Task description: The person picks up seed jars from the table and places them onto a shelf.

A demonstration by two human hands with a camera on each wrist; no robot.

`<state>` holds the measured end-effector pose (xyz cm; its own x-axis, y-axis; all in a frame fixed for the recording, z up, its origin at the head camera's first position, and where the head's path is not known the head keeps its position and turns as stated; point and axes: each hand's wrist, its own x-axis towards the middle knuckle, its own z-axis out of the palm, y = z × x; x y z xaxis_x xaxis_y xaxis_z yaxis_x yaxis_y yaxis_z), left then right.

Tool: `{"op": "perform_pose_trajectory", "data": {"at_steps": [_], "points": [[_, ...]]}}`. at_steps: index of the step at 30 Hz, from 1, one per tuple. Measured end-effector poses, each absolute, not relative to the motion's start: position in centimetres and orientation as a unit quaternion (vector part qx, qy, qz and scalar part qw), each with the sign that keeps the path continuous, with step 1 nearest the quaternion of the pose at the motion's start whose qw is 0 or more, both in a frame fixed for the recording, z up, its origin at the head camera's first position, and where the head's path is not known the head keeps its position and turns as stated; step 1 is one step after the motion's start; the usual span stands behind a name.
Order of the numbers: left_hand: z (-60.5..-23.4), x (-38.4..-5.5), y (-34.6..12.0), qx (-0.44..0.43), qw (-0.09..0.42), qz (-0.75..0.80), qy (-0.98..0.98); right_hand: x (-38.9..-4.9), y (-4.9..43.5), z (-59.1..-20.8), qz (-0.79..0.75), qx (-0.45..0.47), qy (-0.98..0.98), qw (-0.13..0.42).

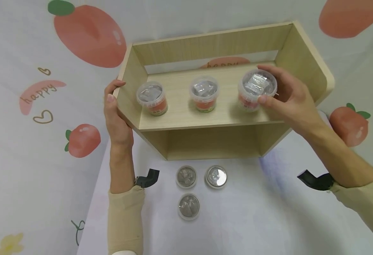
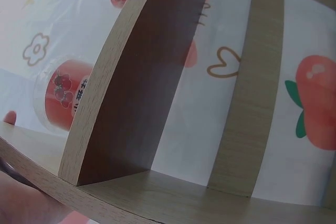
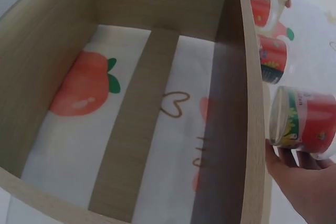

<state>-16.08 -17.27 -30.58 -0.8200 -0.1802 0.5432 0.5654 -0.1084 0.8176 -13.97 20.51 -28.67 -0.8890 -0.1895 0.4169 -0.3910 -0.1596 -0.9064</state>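
Note:
My right hand (image 1: 293, 101) holds a clear plastic cup with a red label (image 1: 251, 86) between thumb and fingers, over the right end of the wooden shelf's board (image 1: 226, 109). In the right wrist view the fingers lie along the underside of this cup (image 3: 315, 121). Two similar lidded cups stand on the same board, one in the middle (image 1: 204, 95) and one toward the left end (image 1: 152, 98). With fingers curled over its edge, my left hand (image 1: 119, 120) grips the shelf's left side panel (image 1: 129, 85).
In front of the shelf, three more round lidded cups (image 1: 186, 177) stand on the white table cover (image 1: 243, 212). The shelf has a lower compartment (image 1: 212, 143) beneath the board. Behind it hangs a white cloth printed with red fruit (image 1: 90, 35).

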Motion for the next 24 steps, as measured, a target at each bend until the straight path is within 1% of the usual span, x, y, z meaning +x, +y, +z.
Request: {"op": "perform_pose_trajectory", "data": {"at_steps": [7, 17, 24], "points": [[-30.9, -16.2, -17.4, -0.164, 0.265, -0.717, -0.624, -14.8, 20.5, -28.7, 0.706, 0.211, -0.672, 0.074], [-30.9, -16.2, -17.3, -0.155, 0.263, -0.721, -0.622, -15.7, 20.3, -29.3, 0.692, 0.208, -0.691, 0.026], [-30.9, -16.3, -17.3, -0.159, 0.264, -0.721, -0.62, -16.1, 20.3, -29.8, 0.668, 0.214, -0.713, 0.018]]}}
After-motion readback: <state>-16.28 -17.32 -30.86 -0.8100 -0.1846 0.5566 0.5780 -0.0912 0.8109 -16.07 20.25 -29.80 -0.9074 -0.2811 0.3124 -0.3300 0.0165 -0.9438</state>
